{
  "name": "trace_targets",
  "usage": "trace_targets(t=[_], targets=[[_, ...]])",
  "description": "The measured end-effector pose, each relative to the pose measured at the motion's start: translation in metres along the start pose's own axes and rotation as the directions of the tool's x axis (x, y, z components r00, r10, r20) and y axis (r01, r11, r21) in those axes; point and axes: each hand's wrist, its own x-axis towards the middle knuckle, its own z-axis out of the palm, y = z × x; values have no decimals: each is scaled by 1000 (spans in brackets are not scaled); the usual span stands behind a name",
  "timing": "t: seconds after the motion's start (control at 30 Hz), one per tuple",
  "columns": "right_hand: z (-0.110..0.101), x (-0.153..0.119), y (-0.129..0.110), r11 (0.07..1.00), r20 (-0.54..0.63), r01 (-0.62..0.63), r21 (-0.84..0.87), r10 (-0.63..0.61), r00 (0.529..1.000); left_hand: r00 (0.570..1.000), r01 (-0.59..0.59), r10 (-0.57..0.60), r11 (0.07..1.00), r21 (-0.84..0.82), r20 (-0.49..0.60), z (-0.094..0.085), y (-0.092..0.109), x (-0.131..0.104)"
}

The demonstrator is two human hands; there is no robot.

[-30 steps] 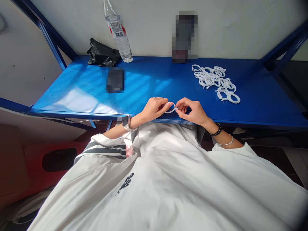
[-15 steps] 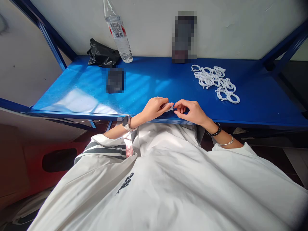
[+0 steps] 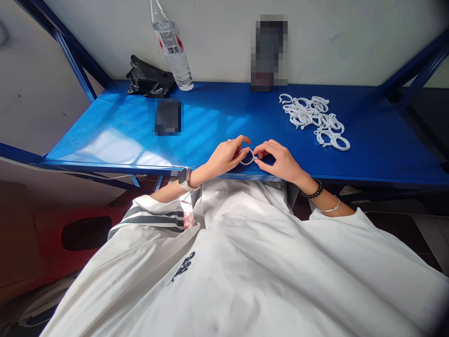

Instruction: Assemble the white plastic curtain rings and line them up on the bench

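Note:
A white plastic curtain ring [image 3: 249, 164] is between my two hands, just above the front edge of the blue table. My left hand [image 3: 226, 157] has its thumb and curled fingers at the ring's left side, with the index finger lifted. From the right, my right hand [image 3: 278, 159] pinches the ring's small end between thumb and fingertips. Part of the ring is hidden behind the left fingers. To the right, a loose pile of similar white rings [image 3: 304, 112] lies on the table.
On the blue table [image 3: 217, 110], a crumpled black plastic bag [image 3: 149, 82] and a water bottle [image 3: 175, 56] stand at the back left. One blurred dark object [image 3: 168, 117] lies before them; another [image 3: 268, 56] leans against the wall. Blue metal posts frame both sides.
The ring now shows as a round loop between the hands, where it was mostly covered before. My left index finger has lifted, and my right fingertips have closed on the ring's end.

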Motion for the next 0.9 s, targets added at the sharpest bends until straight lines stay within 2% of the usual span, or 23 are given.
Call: trace_targets(t=[0.13,0.27,0.63,0.9], targets=[[1,1,4,998,64,35,-44,-32,997,999,15,-15,1000,4,-39,1,-1,0],[2,0,7,999,66,13,-50,-10,998,997,36,-34,999,28,-62,2,-2,0],[2,1,7,1000,9,-4,-23,5,1000,999,-38,34,991,130,28,0,-1,0],[0,1,3,999,20,32,10,-32,999,997,-69,64,983,168,34,2,-5,-1]])
